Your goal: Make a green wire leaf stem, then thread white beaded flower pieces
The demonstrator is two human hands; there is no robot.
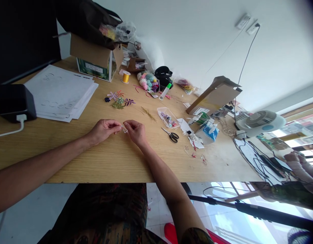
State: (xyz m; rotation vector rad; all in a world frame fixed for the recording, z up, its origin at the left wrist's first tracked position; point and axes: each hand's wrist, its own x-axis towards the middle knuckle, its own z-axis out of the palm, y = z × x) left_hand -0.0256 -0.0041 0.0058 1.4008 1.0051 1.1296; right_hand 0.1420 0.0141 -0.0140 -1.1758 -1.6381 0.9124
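Note:
Just above the wooden desk [115, 162], my left hand [105, 130] and my right hand [136, 133] nearly meet. Fingers of both pinch a small, thin white loop of wire or thread [124, 129]; its exact kind is too small to make out. Beyond my hands lies a cluster of small craft flowers [120, 99] in purple, orange, green and dark blue. A bundle of thin gold-coloured stems [148, 114] rests a little to the right of it. Black-handled scissors [173, 136] and a clear tray of beads [168, 117] are to the right of my right hand.
White paper sheets [59, 93] and a black charger block [16, 102] are on the left. Behind stand an open box [95, 62], a yellow thread spool [125, 77] and pom-poms [147, 81]. Rightward are a cardboard box [212, 95], a fan [259, 123], cables and another person's hands [296, 159].

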